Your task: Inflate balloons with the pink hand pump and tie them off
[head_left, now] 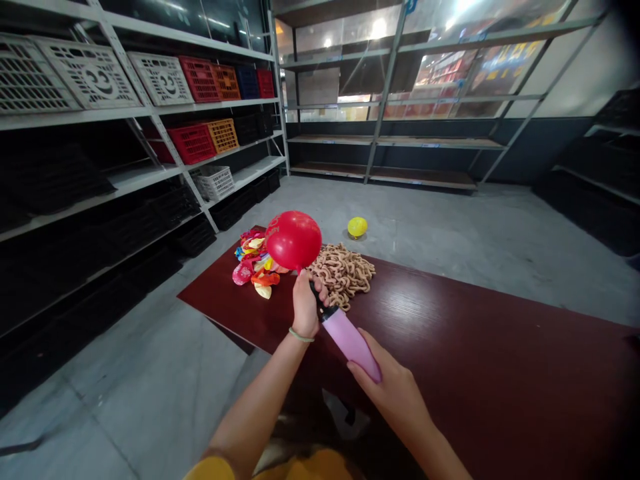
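A pink hand pump with a black end slants up and to the left over the table. My right hand is wrapped around its pink barrel. At the black end, my left hand is closed around the neck of a partly inflated red balloon; the exact fit of neck and nozzle is hidden by the fingers. Behind the hands lie a pile of tan, ring-like links and, to its left, a heap of limp coloured balloons.
The dark red-brown table stretches to the right. A yellow balloon rests on the floor beyond it. Shelves with crates line the left, and a metal rack stands at the back. A dark shelf is at the right.
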`<state>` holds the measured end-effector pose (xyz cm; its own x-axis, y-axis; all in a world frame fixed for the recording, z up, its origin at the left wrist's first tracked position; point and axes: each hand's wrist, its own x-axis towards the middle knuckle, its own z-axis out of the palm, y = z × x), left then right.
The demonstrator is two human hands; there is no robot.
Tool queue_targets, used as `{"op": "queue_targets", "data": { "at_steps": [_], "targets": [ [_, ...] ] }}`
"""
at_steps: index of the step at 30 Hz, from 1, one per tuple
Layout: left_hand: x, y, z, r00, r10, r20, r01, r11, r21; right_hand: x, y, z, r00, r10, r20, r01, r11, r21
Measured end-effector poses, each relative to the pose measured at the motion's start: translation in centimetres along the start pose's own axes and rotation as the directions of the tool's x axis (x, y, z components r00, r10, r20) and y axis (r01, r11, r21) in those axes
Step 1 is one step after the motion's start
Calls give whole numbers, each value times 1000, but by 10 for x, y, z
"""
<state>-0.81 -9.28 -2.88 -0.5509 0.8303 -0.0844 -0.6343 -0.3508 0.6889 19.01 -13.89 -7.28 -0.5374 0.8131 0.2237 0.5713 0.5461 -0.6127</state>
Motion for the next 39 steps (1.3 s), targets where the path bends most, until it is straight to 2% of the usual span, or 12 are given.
{"op": "queue_targets", "data": {
  "at_steps": [3, 7, 12, 15, 19, 25, 29, 33, 39],
  "targets": [
    [-1, -1, -2, 1000, 12, 11, -13, 998, 57, -14, 9, -6, 997, -71, 21, 71, 997, 0],
    [7, 8, -2, 999, 37, -10, -36, 997, 64, -43, 31, -26, 986, -168, 14, 168, 983, -76],
    [22, 23, 0, 999, 33, -33, -33, 999, -3, -67, 49, -50, 984, -176, 15, 176, 971, -161],
    [27, 27, 0, 998, 26, -55, -28, 999, -45, -67, 47, -49, 987, -159, -2, 156, 974, -163],
    [25, 23, 2, 996, 56, -63, -59, 998, -35, -53, 37, -33, 994, -107, -35, 102, 988, -113],
    [5, 2, 9, 999, 43, 10, -43, 998, 35, -15, 12, -14, 999, 44, 11, -44, 999, -7],
    [0, -9, 8, 999, 5, 34, -8, 995, 95, -2, 3, -10, 998, 69, 11, -69, 997, 22],
    [9, -1, 7, 999, 6, 33, -10, 991, 135, -12, 12, -15, 999, 30, 24, -30, 1000, -4],
    [34, 29, 11, 997, 81, 13, -82, 993, 89, -48, 39, -40, 996, -84, 9, 84, 994, -70]
  ]
}}
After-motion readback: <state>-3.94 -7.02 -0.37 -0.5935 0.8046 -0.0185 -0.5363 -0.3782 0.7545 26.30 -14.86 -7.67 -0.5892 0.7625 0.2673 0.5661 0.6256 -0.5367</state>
